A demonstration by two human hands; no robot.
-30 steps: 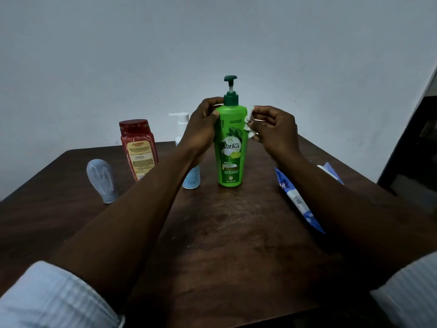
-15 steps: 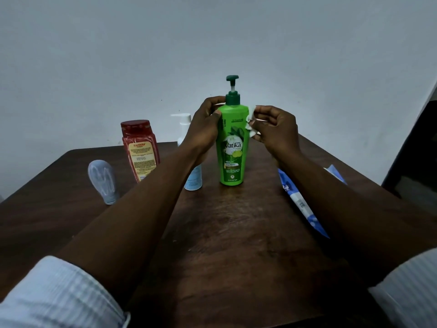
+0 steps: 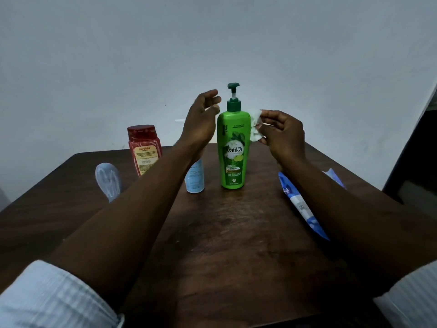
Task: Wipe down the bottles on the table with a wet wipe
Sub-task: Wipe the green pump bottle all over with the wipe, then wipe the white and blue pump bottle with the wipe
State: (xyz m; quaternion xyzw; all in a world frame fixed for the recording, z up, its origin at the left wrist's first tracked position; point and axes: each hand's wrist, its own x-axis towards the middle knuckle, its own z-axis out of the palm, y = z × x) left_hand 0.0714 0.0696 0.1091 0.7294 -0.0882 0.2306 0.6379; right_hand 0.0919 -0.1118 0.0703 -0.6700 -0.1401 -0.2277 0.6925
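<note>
A green pump bottle stands upright at the middle of the dark wooden table. My right hand pinches a white wet wipe against the bottle's upper right shoulder. Just left of the bottle's neck my left hand hovers with loosely spread fingers, touching nothing. A red bottle stands further left. A pale blue bottle is partly hidden behind my left forearm. A pale blue tube-shaped bottle stands at the far left.
A blue and white wipes packet lies on the table right of the green bottle, partly under my right forearm. A plain wall rises behind the table. A dark opening shows at the right edge.
My left hand has let go of the green bottle's shoulder and lifted away with fingers spread. My right hand still holds the wipe at the bottle's right side.
</note>
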